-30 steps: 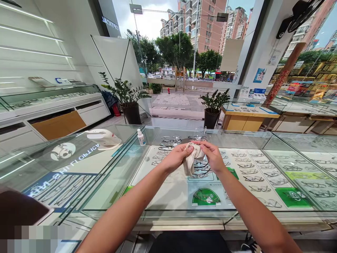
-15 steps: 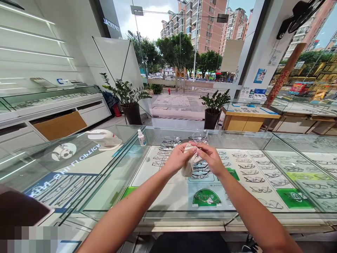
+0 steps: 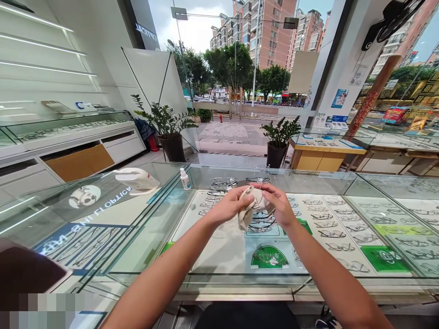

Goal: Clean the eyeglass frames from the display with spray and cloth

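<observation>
Beige cloth (image 3: 245,218) is pinched between the left hand (image 3: 235,202) and right hand (image 3: 279,204), close together above the glass tabletop (image 3: 219,258) — likely to hold its folds steady; the bottle (image 3: 185,180) stands off left, probably leaving them room.

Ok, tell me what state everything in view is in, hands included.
Left hand, closed on the cloth
Right hand, closed on the cloth's other side
Cloth, bunched, one end hanging
White bottle, upright
Eyeglass frames, in rows inside the glass counter
Potted plants, upright
Shelf lights, lit
</observation>
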Demonstrator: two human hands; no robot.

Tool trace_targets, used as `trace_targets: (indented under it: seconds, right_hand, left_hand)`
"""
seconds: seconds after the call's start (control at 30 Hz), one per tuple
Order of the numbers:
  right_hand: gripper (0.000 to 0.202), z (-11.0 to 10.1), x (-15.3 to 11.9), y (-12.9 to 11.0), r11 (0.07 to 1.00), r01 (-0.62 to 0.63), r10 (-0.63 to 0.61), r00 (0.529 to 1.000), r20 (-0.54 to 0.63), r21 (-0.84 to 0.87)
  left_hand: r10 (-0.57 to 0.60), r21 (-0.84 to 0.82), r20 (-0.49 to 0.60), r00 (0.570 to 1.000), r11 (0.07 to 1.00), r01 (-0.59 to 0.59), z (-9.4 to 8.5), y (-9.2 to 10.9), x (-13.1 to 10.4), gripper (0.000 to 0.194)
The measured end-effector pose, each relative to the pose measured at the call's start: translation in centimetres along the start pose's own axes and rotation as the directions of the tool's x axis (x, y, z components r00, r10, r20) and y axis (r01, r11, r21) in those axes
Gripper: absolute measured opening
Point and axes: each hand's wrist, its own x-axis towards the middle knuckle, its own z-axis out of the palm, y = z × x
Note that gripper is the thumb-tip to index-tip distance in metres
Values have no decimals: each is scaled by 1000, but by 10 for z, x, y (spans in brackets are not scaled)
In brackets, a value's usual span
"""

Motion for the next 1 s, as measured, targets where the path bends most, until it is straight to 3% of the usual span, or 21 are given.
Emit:
trace_targets:
  seconds: [0.43, 0.57, 0.8, 1.0]
  right_hand:
    - [37, 3, -2, 2, 996, 39, -30, 994, 106, -86]
    - [38, 2, -2, 6, 994, 29, -19, 996, 92, -105]
    - [43, 2, -1, 1, 999, 10, -8, 999, 41, -45]
    - [39, 2, -2, 2, 998, 17, -13, 997, 78, -54]
  left_hand:
    - [127, 35, -238, 963, 992, -123, 8, -15, 9, 45]
    - [128, 45, -222, 967, 992, -121, 5, -16, 10, 50]
    - [53, 51, -46, 998, 997, -51, 0, -6, 2, 55]
    - [54, 20, -156, 986, 998, -52, 5, -8, 3, 57]
